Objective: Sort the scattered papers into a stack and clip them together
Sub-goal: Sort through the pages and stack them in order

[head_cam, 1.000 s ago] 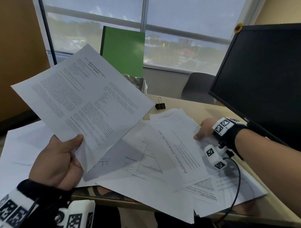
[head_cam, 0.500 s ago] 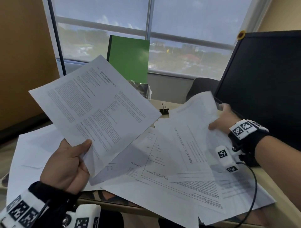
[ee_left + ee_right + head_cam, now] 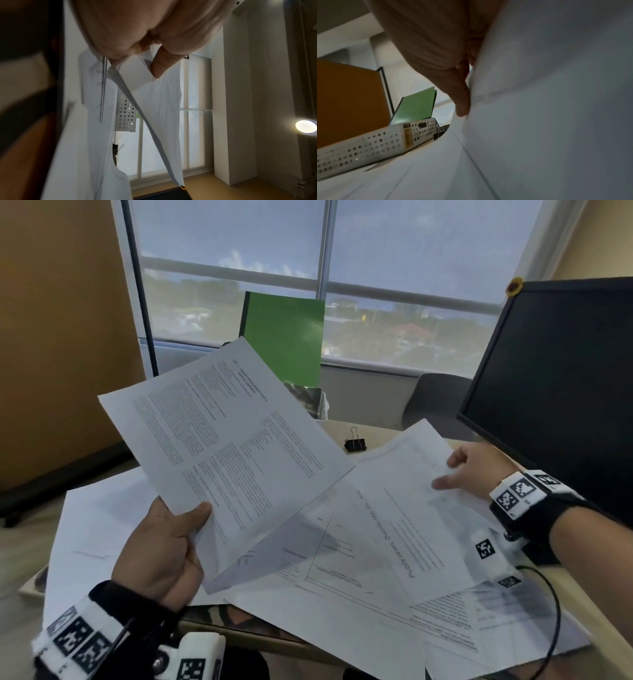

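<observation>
1. The left hand (image 3: 161, 553) is raised above the bench (image 3: 579, 604); its grip is closed on a printed sheet (image 3: 226, 453), thumb on top at the sheet's near corner. The left wrist view suggests more than one page in this hold, but the count cannot be told.
2. Scattered papers (image 3: 342, 604) lie overlapping across the bench under and between the hands, some hanging past its near edge.
3. A green folder (image 3: 284, 340) stands upright at the window behind the raised sheet, above a white perforated tray (image 3: 368, 143).
4. A black binder clip (image 3: 355, 444) sits on the bench beyond the papers, untouched.
5. The right hand (image 3: 476, 470) pinches the far edge of a sheet headed "Publication" (image 3: 411, 529), lifting that edge while its near end lies on the pile.
6. A dark monitor (image 3: 561, 392) stands at the right.
</observation>
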Demonstrator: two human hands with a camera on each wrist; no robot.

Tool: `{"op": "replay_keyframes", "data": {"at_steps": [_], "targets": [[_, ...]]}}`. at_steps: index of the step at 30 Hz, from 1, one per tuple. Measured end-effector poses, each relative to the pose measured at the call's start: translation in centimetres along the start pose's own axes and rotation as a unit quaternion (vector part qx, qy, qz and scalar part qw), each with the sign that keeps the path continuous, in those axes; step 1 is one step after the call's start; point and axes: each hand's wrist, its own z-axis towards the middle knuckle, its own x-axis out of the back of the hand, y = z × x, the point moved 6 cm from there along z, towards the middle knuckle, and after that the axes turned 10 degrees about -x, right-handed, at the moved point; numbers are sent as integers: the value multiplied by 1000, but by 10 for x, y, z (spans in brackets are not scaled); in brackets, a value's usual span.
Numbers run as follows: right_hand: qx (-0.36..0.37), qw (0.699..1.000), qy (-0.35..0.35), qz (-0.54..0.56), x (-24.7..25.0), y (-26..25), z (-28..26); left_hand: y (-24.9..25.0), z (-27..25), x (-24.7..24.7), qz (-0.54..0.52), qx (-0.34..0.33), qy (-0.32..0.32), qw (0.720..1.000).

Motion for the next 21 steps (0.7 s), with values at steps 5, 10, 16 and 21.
{"op": "replay_keyframes", "data": {"at_steps": [5,10,16,21], "targets": [[15,999,29,-19,6,-8,-9,4,-3,-5,-8,10,-8,1000],[82,995,60,-16,44,-32,-25,3,-2,-3,-38,30,1,999],[153,983,100,-24,87,-59,-57,11,-1,-7,-21,30,10,999],[224,957,172,60,145,-85,-98,28,8,-7,71,17,30,997]]}}
